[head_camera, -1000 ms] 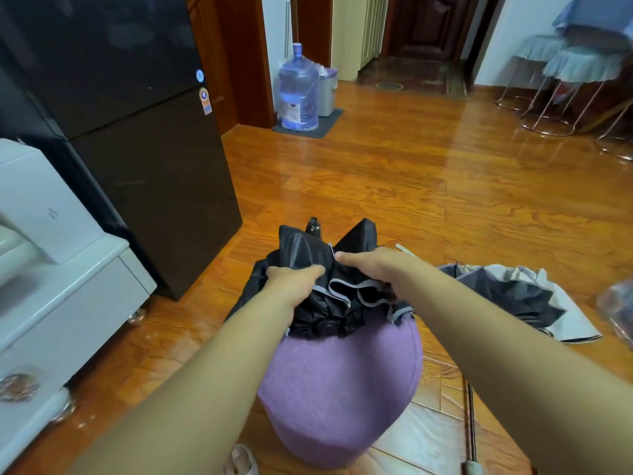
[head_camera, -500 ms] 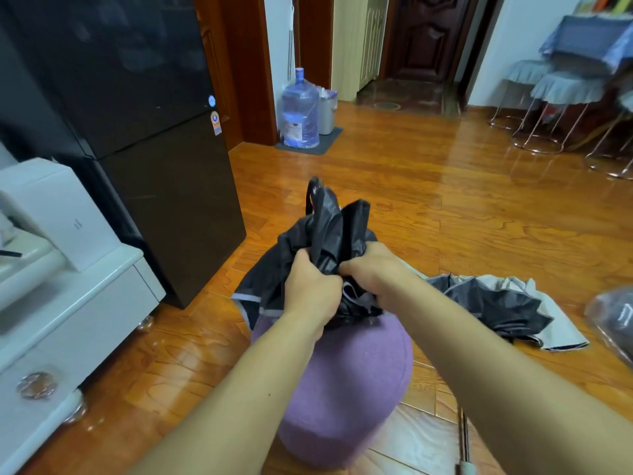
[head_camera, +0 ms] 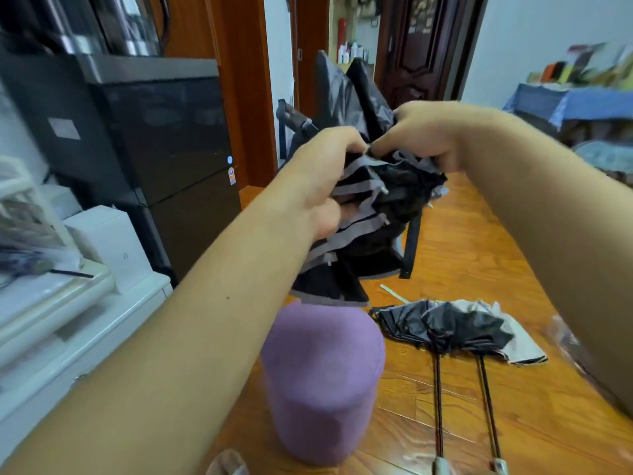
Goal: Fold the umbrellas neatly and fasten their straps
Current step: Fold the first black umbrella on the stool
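Observation:
A black umbrella (head_camera: pixel 370 217) with grey-trimmed folds hangs in the air in front of me, its canopy bunched and crumpled. My left hand (head_camera: pixel 318 180) grips the bunched fabric from the left. My right hand (head_camera: pixel 424 135) pinches the folds at the top right, close beside the left hand. A black strap (head_camera: pixel 411 248) dangles from the canopy's right side. Below it stands a purple cylindrical stool (head_camera: pixel 322 378). Two more umbrellas (head_camera: pixel 455 327) lie on the wooden floor to the right, canopies loose, shafts pointing toward me.
A black refrigerator (head_camera: pixel 171 159) stands at the left, with white cabinets (head_camera: pixel 68 320) and a white box nearer me. A dark door is at the back. A blue-covered table (head_camera: pixel 582 108) sits at the far right. A clear plastic bag lies at the right edge.
Both hands have lifted the black umbrella up off the purple stool to chest height. The view has tilted upward, and the strap now hangs free.

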Tool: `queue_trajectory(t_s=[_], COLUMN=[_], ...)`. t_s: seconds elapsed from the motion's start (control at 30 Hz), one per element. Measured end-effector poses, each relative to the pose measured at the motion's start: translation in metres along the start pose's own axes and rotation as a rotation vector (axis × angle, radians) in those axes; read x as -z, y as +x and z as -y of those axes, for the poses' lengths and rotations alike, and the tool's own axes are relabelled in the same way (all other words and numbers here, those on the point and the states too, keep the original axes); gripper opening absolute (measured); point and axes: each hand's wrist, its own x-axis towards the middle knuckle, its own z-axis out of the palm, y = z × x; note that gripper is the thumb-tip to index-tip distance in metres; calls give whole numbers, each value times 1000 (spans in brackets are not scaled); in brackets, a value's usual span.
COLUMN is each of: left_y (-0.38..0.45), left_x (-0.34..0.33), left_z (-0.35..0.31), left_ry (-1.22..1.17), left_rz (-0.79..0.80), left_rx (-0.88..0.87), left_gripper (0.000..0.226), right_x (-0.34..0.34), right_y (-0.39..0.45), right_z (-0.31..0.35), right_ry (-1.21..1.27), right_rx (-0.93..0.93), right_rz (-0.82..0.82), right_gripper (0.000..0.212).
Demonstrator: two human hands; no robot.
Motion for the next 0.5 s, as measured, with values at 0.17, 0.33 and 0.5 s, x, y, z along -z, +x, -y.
queue_trajectory(t_s=[0.17,0.33,0.5], left_y=[3,9,-11], left_x=[9,56,109], left_z=[31,189,255], left_ry=[-137,-164,89], left_rz=[66,-255,-202], left_rx=[104,383,722], left_gripper=[12,35,32], right_x=[-13,-171,-291], right_y=[19,44,32], right_z=[-14,-99,-196], right_ry=[-129,-296,-284], right_rx=[-19,36,-27], right_rz=[190,429,455], right_gripper=[16,12,24])
